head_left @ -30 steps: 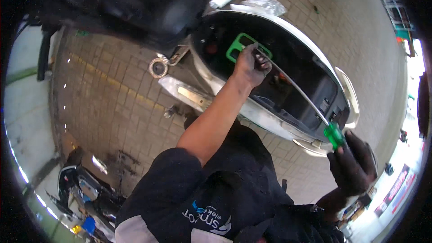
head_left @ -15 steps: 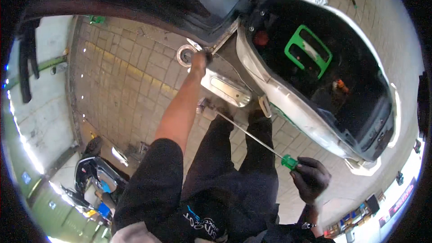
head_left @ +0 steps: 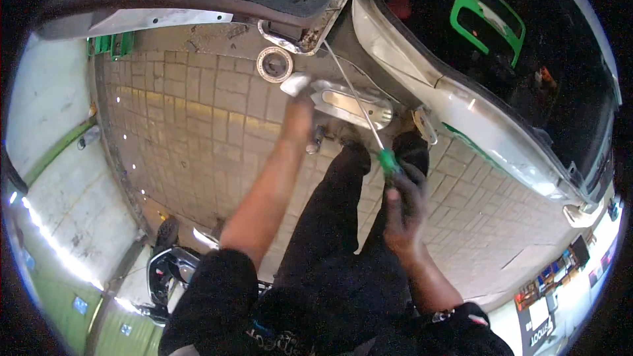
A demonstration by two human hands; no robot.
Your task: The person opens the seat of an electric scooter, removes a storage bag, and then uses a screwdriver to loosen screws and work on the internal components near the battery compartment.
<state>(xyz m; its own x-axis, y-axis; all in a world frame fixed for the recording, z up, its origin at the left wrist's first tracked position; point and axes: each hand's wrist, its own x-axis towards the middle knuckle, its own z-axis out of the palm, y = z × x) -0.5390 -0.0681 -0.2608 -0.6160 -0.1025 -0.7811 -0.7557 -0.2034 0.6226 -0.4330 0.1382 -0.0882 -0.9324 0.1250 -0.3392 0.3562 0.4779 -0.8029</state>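
My right hand [head_left: 405,204] is wrapped round the green handle of a long screwdriver [head_left: 369,122]. The thin shaft slants up and left, and its tip ends at the lower corner of a dark panel [head_left: 313,38] on a white vehicle body [head_left: 455,105]. My left hand [head_left: 302,102] is smeared by motion beside a pale, shiny piece [head_left: 297,84]; whether its fingers hold that piece is not clear. Next to it lies an elongated silver metal part [head_left: 353,107] with a long recess, under the screwdriver's shaft. A round ring-shaped part [head_left: 274,64] sits just beyond.
An open black compartment in the white body holds a green frame [head_left: 488,16]. Brick paving [head_left: 198,145] spreads below. A pale wall [head_left: 56,178] stands at the left, and black vehicle parts [head_left: 168,270] lie at the lower left. Shelves [head_left: 547,277] are at the lower right.
My right hand has brought the screwdriver up and left, so its tip now reaches the panel corner. My left hand has come away from that corner. The view has shifted.
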